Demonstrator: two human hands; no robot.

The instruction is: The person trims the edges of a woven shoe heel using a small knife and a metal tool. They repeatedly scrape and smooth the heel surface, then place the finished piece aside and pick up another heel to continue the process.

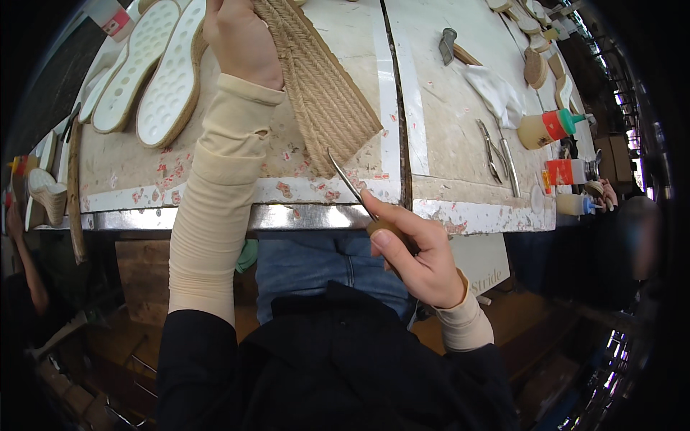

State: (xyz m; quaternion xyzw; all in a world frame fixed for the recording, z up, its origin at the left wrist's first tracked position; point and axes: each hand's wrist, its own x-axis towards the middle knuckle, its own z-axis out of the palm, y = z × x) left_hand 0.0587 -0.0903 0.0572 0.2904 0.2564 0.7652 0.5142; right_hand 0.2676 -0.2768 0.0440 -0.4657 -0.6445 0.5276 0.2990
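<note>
Near the top edge, my left hand [244,43] is closed at the side of a braided jute strip [323,100], its fingertips partly cut off by the frame. The strip is tan, ribbed in a herringbone weave, and widens toward me over the worktable. My right hand [420,251] grips a hooked awl [350,184] by its brown handle at the table's front edge. The awl's thin curved metal point lies close to the strip's near end; whether they touch I cannot tell.
White soles [169,93] with jute-coloured sides lie at the left, beside a wooden stick [76,187]. To the right are a hammer [448,47], a white cloth [496,93], pincers [491,152] and a glue bottle [544,129]. Other people are at both sides.
</note>
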